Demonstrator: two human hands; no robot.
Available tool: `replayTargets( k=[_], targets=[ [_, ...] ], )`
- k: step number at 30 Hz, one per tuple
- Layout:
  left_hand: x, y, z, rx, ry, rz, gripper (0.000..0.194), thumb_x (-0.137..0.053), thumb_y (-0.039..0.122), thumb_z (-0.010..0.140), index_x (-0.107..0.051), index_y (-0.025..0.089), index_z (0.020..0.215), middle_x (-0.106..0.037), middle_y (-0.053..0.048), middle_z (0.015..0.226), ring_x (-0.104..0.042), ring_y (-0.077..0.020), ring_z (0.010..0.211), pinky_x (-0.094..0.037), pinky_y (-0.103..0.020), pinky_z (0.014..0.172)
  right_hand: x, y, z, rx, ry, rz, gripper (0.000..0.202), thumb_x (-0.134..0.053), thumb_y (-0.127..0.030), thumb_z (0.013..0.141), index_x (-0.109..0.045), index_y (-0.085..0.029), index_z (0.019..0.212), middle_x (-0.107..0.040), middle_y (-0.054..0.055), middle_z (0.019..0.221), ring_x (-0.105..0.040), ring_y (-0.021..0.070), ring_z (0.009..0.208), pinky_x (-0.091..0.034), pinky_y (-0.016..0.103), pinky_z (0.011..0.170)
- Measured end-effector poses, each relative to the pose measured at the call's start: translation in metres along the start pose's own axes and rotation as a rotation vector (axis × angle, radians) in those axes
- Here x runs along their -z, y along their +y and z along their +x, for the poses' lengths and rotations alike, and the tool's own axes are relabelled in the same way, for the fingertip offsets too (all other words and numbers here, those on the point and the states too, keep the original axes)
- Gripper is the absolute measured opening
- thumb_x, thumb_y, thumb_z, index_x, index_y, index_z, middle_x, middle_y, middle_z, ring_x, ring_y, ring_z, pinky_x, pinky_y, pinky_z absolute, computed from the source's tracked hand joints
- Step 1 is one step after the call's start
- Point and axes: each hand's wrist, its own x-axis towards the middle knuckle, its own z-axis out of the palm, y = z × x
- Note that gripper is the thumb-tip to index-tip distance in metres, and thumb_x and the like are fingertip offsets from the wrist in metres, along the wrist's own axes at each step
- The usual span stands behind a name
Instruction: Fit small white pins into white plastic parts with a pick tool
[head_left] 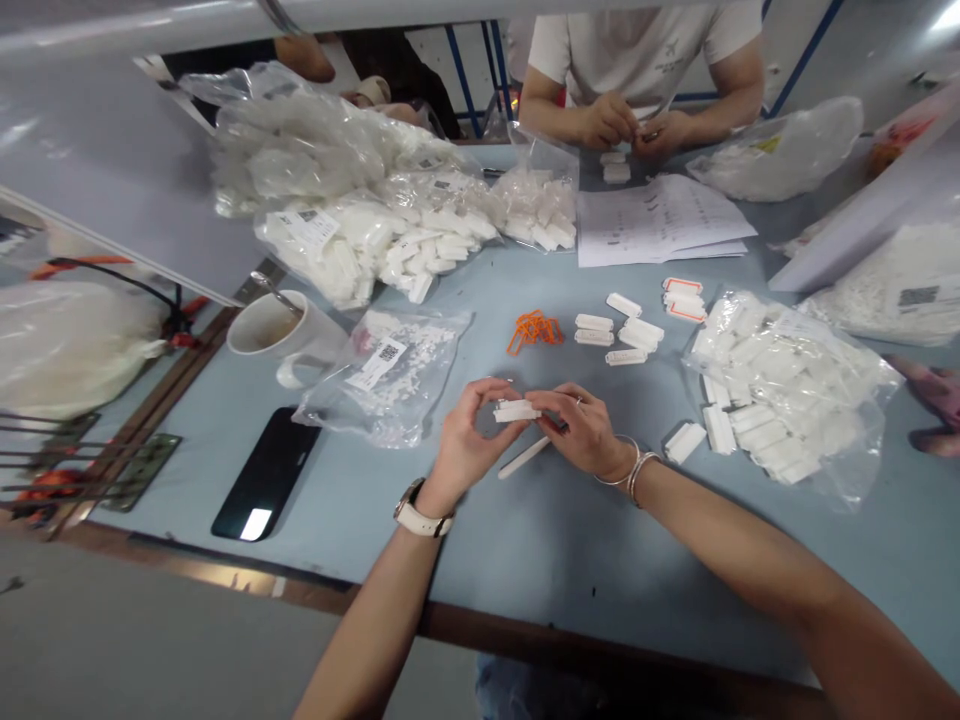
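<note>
Between my two hands is a small white plastic housing (516, 411), held just above the blue table (517, 560). My left hand (474, 432) pinches its left end between thumb and fingers. At the other end, my right hand (581, 428) grips it with thumb and forefinger. A thin white stick (523, 457) lies below, partly under my right hand. Beyond my hands sits a small pile of orange rectangular rings (534, 331). Several loose white housings (626, 356) lie right of it, and a stack of housings with orange rings (684, 299) is farther right.
An open bag of white housings (795, 390) spills at right. At left are a bag of tiny white parts (397, 375), a mug with a spoon (274, 325) and a black phone (266, 475). Large filled bags (337, 170) and printed sheets (660, 220) lie farther back. A co-worker (645, 80) sits opposite.
</note>
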Motion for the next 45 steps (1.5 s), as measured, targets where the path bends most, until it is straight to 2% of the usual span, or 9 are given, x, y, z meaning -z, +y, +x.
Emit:
replayTargets(
  k=[3, 6, 8, 12, 19, 24, 30, 41, 45],
  targets=[
    [0.005, -0.002, 0.002, 0.0, -0.009, -0.057, 0.04, -0.072, 0.032, 0.075, -0.054, 0.02, 0.108, -0.064, -0.009, 0.108, -0.061, -0.0207, 0.101, -0.049, -0.035, 0.087, 0.0, 0.0, -0.001, -0.048, -0.03, 0.004, 0.023, -0.051, -0.008, 0.087, -0.056, -0.023, 0.104, -0.073, 0.001, 0.091, -0.064, 0.0129, 0.074, -0.053, 0.027, 0.075],
    [0.012, -0.007, 0.005, 0.074, 0.143, -0.074, 0.024, -0.058, 0.035, 0.085, -0.056, 0.018, 0.103, -0.065, -0.01, 0.105, -0.063, -0.0188, 0.096, -0.05, -0.033, 0.084, -0.001, 0.001, -0.001, -0.157, -0.116, -0.012, 0.017, -0.051, -0.012, 0.088, -0.059, -0.023, 0.099, -0.073, 0.002, 0.094, -0.064, 0.0141, 0.078, -0.052, 0.029, 0.079],
    [0.017, -0.011, 0.007, 0.161, 0.229, 0.051, 0.021, -0.054, 0.034, 0.086, -0.059, 0.017, 0.097, -0.067, -0.007, 0.092, -0.063, -0.0162, 0.082, -0.051, -0.03, 0.077, -0.001, 0.002, 0.0, -0.237, -0.165, -0.027, 0.014, -0.052, -0.015, 0.088, -0.061, -0.022, 0.095, -0.072, 0.003, 0.095, -0.064, 0.0157, 0.082, -0.052, 0.03, 0.081],
    [0.021, -0.023, 0.009, 0.168, 0.087, 0.33, 0.017, -0.054, 0.031, 0.083, -0.065, 0.018, 0.085, -0.066, -0.003, 0.075, -0.059, -0.0155, 0.066, -0.049, -0.028, 0.066, -0.003, 0.003, 0.0, -0.331, -0.243, -0.028, 0.01, -0.057, -0.019, 0.086, -0.065, -0.021, 0.091, -0.072, 0.005, 0.09, -0.063, 0.0185, 0.084, -0.05, 0.031, 0.079],
    [0.014, -0.035, 0.006, -0.012, -0.073, 0.6, 0.021, -0.051, 0.028, 0.087, -0.07, 0.019, 0.086, -0.068, -0.009, 0.086, -0.06, -0.0234, 0.083, -0.048, -0.035, 0.077, -0.003, 0.004, 0.002, -0.384, -0.258, -0.029, 0.008, -0.066, -0.02, 0.082, -0.067, -0.021, 0.09, -0.07, 0.003, 0.078, -0.062, 0.0172, 0.076, -0.047, 0.027, 0.072],
    [0.013, -0.038, 0.007, -0.028, -0.089, 0.65, 0.023, -0.051, 0.031, 0.089, -0.07, 0.018, 0.093, -0.067, -0.009, 0.085, -0.059, -0.0235, 0.082, -0.047, -0.035, 0.076, -0.002, 0.003, 0.003, -0.371, -0.245, -0.029, 0.008, -0.067, -0.021, 0.081, -0.067, -0.02, 0.089, -0.069, 0.003, 0.076, -0.061, 0.0166, 0.073, -0.047, 0.027, 0.071],
    [0.014, -0.039, 0.011, -0.007, -0.133, 0.646, 0.02, -0.053, 0.029, 0.088, -0.07, 0.018, 0.087, -0.066, -0.008, 0.082, -0.059, -0.0243, 0.082, -0.046, -0.036, 0.077, -0.003, 0.004, 0.002, -0.367, -0.235, -0.021, 0.007, -0.067, -0.021, 0.081, -0.066, -0.021, 0.088, -0.068, 0.002, 0.074, -0.061, 0.0161, 0.072, -0.046, 0.027, 0.071],
    [0.012, -0.033, 0.009, 0.041, -0.096, 0.691, 0.014, -0.051, 0.022, 0.081, -0.063, 0.019, 0.074, -0.064, -0.006, 0.073, -0.058, -0.0222, 0.074, -0.046, -0.033, 0.071, -0.002, 0.004, 0.003, -0.401, -0.246, -0.009, 0.007, -0.066, -0.02, 0.081, -0.067, -0.021, 0.089, -0.068, 0.002, 0.075, -0.061, 0.0154, 0.071, -0.047, 0.027, 0.071],
    [0.016, -0.035, 0.008, 0.07, -0.048, 0.616, 0.017, -0.048, 0.022, 0.083, -0.064, 0.018, 0.079, -0.066, -0.007, 0.076, -0.06, -0.0218, 0.074, -0.046, -0.033, 0.07, -0.003, 0.004, 0.003, -0.418, -0.239, -0.004, 0.01, -0.068, -0.019, 0.079, -0.068, -0.02, 0.089, -0.068, 0.002, 0.075, -0.061, 0.0151, 0.069, -0.046, 0.026, 0.067]
  ],
)
